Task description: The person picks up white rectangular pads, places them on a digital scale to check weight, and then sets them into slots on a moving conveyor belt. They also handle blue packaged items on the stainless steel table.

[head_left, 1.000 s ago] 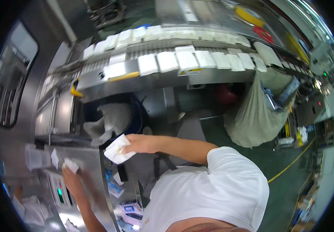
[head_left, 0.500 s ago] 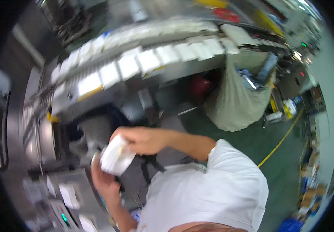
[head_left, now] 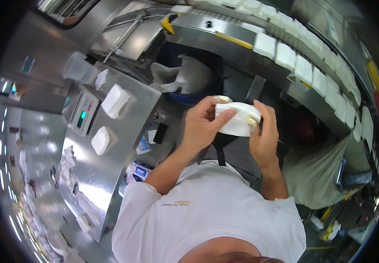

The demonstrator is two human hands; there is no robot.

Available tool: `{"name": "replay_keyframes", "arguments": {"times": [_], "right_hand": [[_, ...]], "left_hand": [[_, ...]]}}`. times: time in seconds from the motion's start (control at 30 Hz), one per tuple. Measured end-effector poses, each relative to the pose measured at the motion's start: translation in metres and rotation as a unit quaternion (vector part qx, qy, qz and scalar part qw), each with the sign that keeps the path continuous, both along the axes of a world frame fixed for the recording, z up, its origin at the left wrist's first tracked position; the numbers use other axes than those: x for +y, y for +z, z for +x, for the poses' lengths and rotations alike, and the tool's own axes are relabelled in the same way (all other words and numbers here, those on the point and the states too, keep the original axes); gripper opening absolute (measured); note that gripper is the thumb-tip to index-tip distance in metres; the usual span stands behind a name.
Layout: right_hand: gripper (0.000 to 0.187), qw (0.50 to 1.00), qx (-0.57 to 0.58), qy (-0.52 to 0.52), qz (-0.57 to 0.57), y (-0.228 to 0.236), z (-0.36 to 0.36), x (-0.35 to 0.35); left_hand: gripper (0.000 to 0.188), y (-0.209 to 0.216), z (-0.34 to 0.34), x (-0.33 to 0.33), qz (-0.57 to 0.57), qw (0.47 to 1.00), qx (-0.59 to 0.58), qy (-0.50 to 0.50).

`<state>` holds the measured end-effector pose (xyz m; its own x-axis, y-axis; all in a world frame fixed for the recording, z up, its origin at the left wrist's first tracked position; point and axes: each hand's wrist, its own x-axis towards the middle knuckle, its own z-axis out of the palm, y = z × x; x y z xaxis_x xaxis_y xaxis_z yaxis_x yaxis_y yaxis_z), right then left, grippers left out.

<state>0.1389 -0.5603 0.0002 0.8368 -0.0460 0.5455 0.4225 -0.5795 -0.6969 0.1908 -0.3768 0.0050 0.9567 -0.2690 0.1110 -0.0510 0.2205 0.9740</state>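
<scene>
Evidently, a flat white pad of soft, folded, cloth-like material point(head_left: 237, 119) was held in the air in front of the person's body, well to the right of the bench, and both hands were grasping it. The left hand point(head_left: 203, 125) gripped its left end, with the thumb laid across the upper face, while the right hand point(head_left: 266, 136) pinched the right end, fingers behind and thumb against the near face. Pale yellowish finger covers point(head_left: 251, 122) showed on the right thumb and on a left fingertip. Whether the pad was one piece or several layers could not be told.

Below the hands was the person's white short-sleeved shirt point(head_left: 207, 219). To the left stood a shiny stainless-steel bench point(head_left: 130, 127), bearing two similar white folded pads point(head_left: 115, 101), apart from each other. Just beside them was a flat weighing scale with a green-lit display point(head_left: 83, 115), and near the bench's far corner a translucent plastic tub point(head_left: 79, 68).

Beyond the hands, a dark blue round bin point(head_left: 188, 99) held crumpled grey sheeting point(head_left: 194, 75). Farther off, a metal conveyor point(head_left: 235, 35) carried rows of white pads point(head_left: 285, 56), and a large beige cloth sack point(head_left: 314, 175) hung at the right.
</scene>
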Motion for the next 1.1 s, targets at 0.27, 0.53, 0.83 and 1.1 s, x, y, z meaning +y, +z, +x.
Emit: {"name": "replay_keyframes", "arguments": {"times": [0.27,0.53,0.83,1.1], "right_hand": [[0.040,0.934,0.160,0.098,0.305,-0.009,0.014,0.041],[0.046,0.917,0.151,0.278,0.242,-0.020,0.065,0.116],[0.041,0.838,0.152,0.511,0.114,-0.059,0.145,0.269],[0.051,0.856,0.137,0.494,0.075,-0.063,0.129,0.274]], "left_hand": [[0.042,-0.010,-0.009,0.048,-0.034,0.997,0.049,-0.042],[0.047,0.006,-0.023,0.130,0.169,0.970,-0.074,0.155],[0.053,-0.039,-0.035,0.257,0.242,0.885,-0.097,0.387],[0.063,-0.048,-0.037,0.258,0.257,0.895,-0.018,0.364]]}}
